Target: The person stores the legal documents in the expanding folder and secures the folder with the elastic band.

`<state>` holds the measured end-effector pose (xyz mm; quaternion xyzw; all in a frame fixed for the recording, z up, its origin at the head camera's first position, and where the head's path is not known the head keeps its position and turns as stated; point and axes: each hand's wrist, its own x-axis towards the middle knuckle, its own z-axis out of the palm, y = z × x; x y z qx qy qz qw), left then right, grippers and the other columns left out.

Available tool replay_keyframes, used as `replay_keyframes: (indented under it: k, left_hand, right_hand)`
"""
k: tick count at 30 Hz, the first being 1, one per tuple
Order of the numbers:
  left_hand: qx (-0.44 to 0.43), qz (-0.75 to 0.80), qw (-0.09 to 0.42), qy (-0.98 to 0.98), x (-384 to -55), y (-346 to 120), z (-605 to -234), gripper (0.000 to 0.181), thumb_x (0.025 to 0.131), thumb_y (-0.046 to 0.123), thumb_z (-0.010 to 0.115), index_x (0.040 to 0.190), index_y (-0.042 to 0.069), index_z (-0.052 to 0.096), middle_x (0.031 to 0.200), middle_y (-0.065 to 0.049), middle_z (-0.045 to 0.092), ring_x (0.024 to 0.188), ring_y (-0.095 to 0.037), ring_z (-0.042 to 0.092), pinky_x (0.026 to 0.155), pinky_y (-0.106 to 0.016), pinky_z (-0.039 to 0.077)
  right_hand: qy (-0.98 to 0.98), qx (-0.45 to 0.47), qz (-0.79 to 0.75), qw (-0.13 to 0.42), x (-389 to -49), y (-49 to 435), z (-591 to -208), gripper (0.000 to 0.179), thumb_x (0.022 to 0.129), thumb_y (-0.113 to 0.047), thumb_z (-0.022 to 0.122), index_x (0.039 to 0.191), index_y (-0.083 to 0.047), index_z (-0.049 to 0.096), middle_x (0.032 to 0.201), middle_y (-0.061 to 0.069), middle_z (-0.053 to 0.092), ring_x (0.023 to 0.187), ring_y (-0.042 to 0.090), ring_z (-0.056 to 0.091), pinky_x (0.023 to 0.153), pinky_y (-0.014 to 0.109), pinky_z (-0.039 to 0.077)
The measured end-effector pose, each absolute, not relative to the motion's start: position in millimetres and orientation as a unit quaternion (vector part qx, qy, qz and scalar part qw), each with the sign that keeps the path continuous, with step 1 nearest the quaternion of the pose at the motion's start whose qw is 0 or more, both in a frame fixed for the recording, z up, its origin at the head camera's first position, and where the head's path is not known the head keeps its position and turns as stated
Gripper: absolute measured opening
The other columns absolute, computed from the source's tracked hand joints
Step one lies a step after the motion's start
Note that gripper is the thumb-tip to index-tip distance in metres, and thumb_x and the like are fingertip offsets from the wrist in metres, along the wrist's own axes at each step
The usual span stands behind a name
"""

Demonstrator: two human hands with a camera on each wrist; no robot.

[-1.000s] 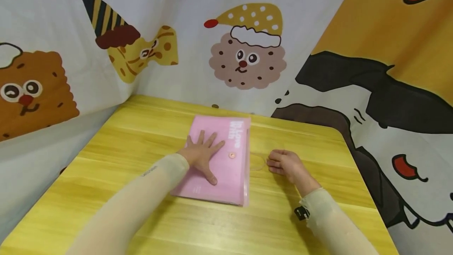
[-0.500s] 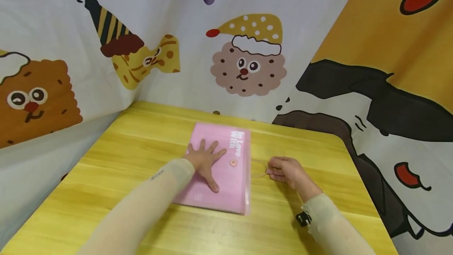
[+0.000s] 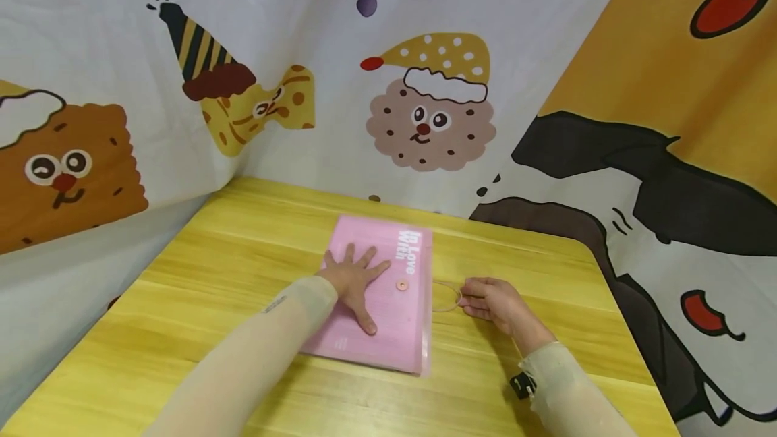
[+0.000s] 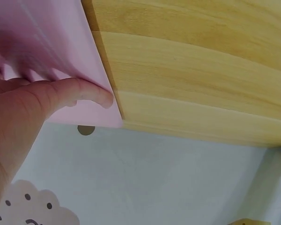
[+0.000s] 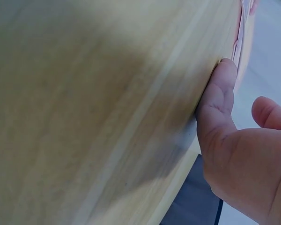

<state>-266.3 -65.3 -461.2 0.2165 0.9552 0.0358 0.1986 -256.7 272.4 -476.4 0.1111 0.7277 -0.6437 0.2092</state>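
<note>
A pink document folder (image 3: 388, 329) with white lettering and a small round button (image 3: 402, 285) lies on the wooden table. My left hand (image 3: 355, 282) rests on it with fingers spread, pressing its left part; the left wrist view shows the thumb by the folder's edge. From the folder's right edge a thin pale string (image 3: 446, 309) curves out in a loop. At the loop's outer end, my right hand (image 3: 494, 302) pinches the string between its fingertips, low over the table. The right wrist view shows that hand (image 5: 239, 154) close to the wood, the string itself not discernible there.
The yellow wooden table (image 3: 231, 241) extends on all sides of the folder. A white curtain (image 3: 291, 12) with cartoon prints hangs behind the table's far edge and along its sides. A small black object (image 3: 522, 385) is at the right sleeve cuff.
The whole head view has shifted, so the scene sits lower and slightly to the right. Both hands keep their places relative to the folder, and the string loop stays drawn out.
</note>
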Motion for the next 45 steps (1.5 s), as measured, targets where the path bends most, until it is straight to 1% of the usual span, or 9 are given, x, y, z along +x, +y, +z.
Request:
replay_keyframes:
  k: [7,12,15,20,26,34,39,45]
  left_hand:
    - [0.215,0.040,0.199,0.955,-265,-64,-463,0.142,0.042,0.080,0.079,0.159,0.040,0.009,0.168,-0.005,-0.002,0.150,-0.050,-0.003,0.108,-0.082,0.005]
    - [0.217,0.032,0.197,0.956,-264,-64,-461,0.142,0.042,0.081,0.079,0.159,0.040,0.008,0.168,-0.005,-0.002,0.150,-0.050,-0.003,0.108,-0.081,0.005]
    - [0.217,0.030,0.197,0.956,-265,-64,-461,0.143,0.042,0.081,0.078,0.159,0.040,0.007,0.168,-0.004,-0.003,0.150,-0.050,-0.003,0.108,-0.081,0.005]
    - [0.214,0.027,0.202,0.955,-267,-65,-464,0.144,0.040,0.083,0.077,0.158,0.042,0.005,0.168,-0.003,-0.006,0.150,-0.050,-0.006,0.108,-0.081,0.004]
    - [0.214,0.027,0.198,0.956,-269,-64,-464,0.145,0.039,0.083,0.077,0.158,0.042,0.004,0.168,-0.004,-0.006,0.150,-0.050,-0.005,0.107,-0.082,0.004]
    - [0.215,0.023,0.203,0.955,-270,-64,-465,0.145,0.039,0.085,0.076,0.158,0.042,0.003,0.167,-0.003,-0.007,0.150,-0.049,-0.006,0.107,-0.081,0.005]
    - [0.214,0.028,0.202,0.955,-272,-63,-465,0.146,0.039,0.084,0.077,0.158,0.041,0.005,0.168,-0.003,-0.006,0.150,-0.049,-0.005,0.107,-0.082,0.003]
    - [0.217,0.027,0.204,0.954,-271,-62,-465,0.146,0.039,0.085,0.076,0.158,0.043,0.002,0.167,-0.003,-0.008,0.150,-0.049,-0.007,0.107,-0.081,0.004]
  right_hand:
    - [0.723,0.108,-0.647,0.217,-256,274,-478,0.056,0.101,-0.020,0.053,0.146,0.008,0.035,0.116,0.020,0.068,0.097,0.021,0.072,0.091,0.036,0.058]
    - [0.725,0.102,-0.645,0.220,-256,275,-480,0.059,0.102,-0.025,0.052,0.147,0.008,0.033,0.128,0.024,0.062,0.102,0.021,0.071,0.092,0.036,0.057]
    - [0.727,0.100,-0.643,0.220,-256,274,-480,0.059,0.102,-0.027,0.052,0.146,0.008,0.034,0.131,0.024,0.060,0.103,0.021,0.071,0.092,0.036,0.057]
    - [0.728,0.096,-0.639,0.232,-256,273,-478,0.061,0.101,-0.031,0.053,0.145,0.008,0.036,0.124,0.018,0.066,0.101,0.020,0.071,0.094,0.037,0.056]
    - [0.719,0.096,-0.645,0.241,-257,273,-473,0.061,0.100,-0.032,0.055,0.145,0.005,0.035,0.123,0.015,0.068,0.101,0.019,0.071,0.095,0.037,0.056]
    - [0.711,0.088,-0.648,0.257,-258,275,-473,0.059,0.101,-0.033,0.053,0.144,0.003,0.036,0.118,0.009,0.071,0.101,0.018,0.070,0.095,0.037,0.055]
    - [0.703,0.083,-0.657,0.259,-259,274,-472,0.058,0.101,-0.032,0.054,0.144,0.002,0.037,0.124,0.011,0.069,0.102,0.019,0.070,0.094,0.038,0.055]
    - [0.690,0.076,-0.668,0.268,-258,270,-469,0.056,0.102,-0.032,0.052,0.144,0.001,0.036,0.132,0.015,0.064,0.109,0.024,0.068,0.098,0.041,0.053]
